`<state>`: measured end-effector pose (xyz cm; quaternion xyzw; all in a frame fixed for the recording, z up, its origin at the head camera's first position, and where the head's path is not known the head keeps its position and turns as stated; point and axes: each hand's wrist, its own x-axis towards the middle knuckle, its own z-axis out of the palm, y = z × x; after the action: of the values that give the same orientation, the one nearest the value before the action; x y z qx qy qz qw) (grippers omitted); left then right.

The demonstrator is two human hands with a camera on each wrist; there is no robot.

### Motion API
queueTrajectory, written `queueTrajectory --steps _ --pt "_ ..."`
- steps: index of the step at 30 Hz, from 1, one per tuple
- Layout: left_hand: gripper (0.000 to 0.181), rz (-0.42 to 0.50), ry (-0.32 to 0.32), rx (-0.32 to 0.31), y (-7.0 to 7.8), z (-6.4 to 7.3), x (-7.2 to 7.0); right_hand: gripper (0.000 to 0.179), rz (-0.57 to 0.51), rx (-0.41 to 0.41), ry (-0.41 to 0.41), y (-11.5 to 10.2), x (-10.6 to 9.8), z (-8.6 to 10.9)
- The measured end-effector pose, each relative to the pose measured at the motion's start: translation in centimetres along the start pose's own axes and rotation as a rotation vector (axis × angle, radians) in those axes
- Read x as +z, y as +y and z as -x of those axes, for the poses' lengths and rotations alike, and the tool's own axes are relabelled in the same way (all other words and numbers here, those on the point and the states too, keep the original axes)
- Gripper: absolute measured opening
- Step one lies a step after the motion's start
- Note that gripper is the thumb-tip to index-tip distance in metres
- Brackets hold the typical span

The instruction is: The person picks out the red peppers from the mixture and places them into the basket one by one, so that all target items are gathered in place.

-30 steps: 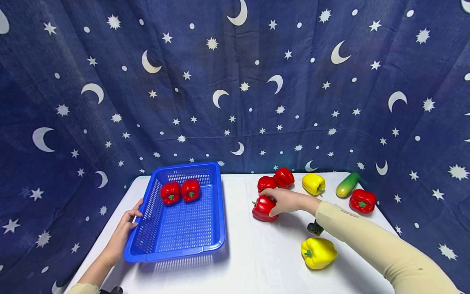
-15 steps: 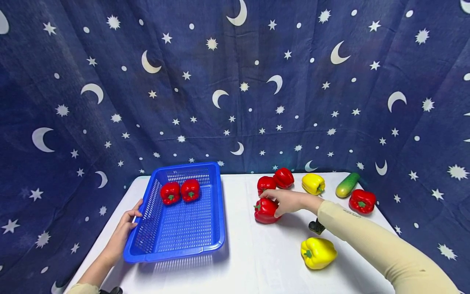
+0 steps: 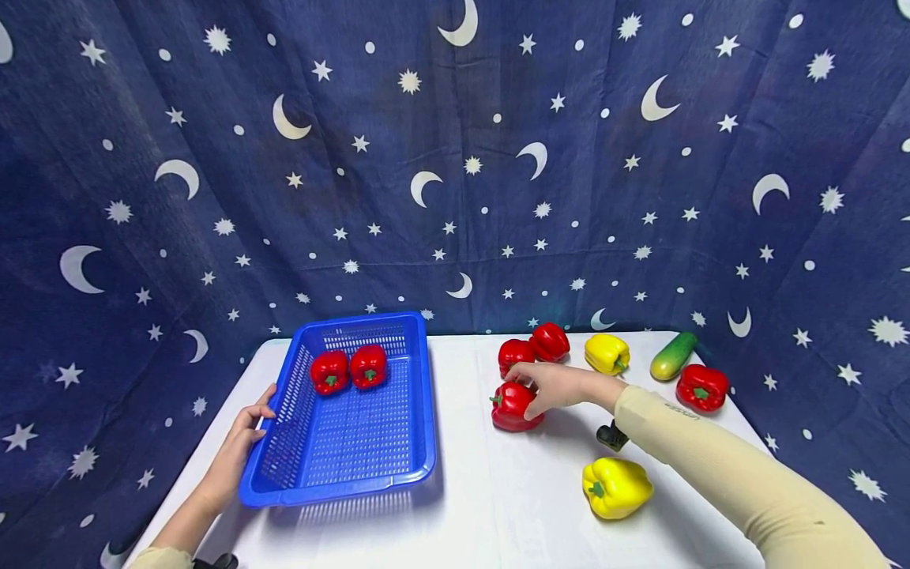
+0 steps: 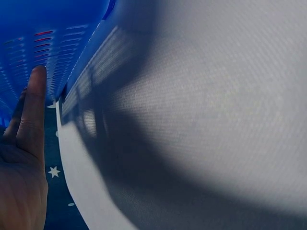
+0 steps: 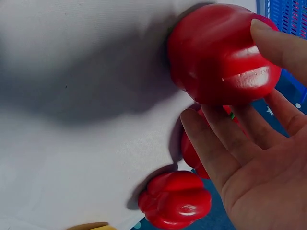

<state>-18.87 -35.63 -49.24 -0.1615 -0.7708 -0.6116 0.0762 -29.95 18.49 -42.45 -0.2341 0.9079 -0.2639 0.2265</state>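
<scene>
Head: red pepper (image 3: 509,409) in right hand (image 3: 554,386)

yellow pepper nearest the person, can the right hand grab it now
Probably not yet: the right hand holds a red pepper. With that set down, the way looks free, as nothing lies against or over the yellow pepper.

A blue basket (image 3: 366,435) bearing two red peppers (image 3: 330,373) is touched at its left rim by the left hand (image 3: 237,444). Near the middle of the table (image 3: 462,482), a third red pepper (image 3: 510,411) is gripped by the right hand (image 3: 558,386). A yellow pepper (image 3: 606,353) is placed toward the far edge, a cucumber (image 3: 673,357) at the far right corner.
</scene>
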Motion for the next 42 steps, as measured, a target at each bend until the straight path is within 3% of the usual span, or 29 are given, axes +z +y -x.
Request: queueTrajectory --steps 7,11,14,20,24,29,37,42 --pt "0.021 -0.020 -0.003 -0.014 -0.1 -0.1 -0.1 0.066 0.058 -0.036 -0.037 0.1 0.0 -0.2" --pt "0.021 -0.013 -0.003 -0.005 -0.1 -0.1 -0.1 0.072 0.022 -0.024 -0.045 -0.1 0.0 -0.2" --pt "0.022 -0.002 -0.002 0.004 0.0 -0.1 0.0 0.070 0.032 0.027 -0.011 -0.6 0.1 -0.2" --pt "0.022 0.005 0.001 0.000 0.0 -0.1 -0.1 0.072 0.068 0.224 0.025 -1.8 0.7 -0.3" --pt "0.022 -0.015 -0.004 -0.021 -0.1 -0.1 -0.1 0.070 0.065 0.268 0.009 -2.3 1.0 -0.4" --pt "0.022 -0.025 -0.003 -0.034 -0.1 -0.1 -0.1 0.069 0.063 0.236 -0.023 -2.5 0.9 -0.6" --pt "0.023 -0.005 -0.001 -0.011 0.2 -0.1 0.0 0.079 0.001 0.051 -0.079 -2.1 0.5 -1.0" --pt "0.024 0.021 -0.005 -0.002 0.0 -0.1 0.0 0.085 -0.044 0.032 -0.120 -2.1 0.7 -1.3"
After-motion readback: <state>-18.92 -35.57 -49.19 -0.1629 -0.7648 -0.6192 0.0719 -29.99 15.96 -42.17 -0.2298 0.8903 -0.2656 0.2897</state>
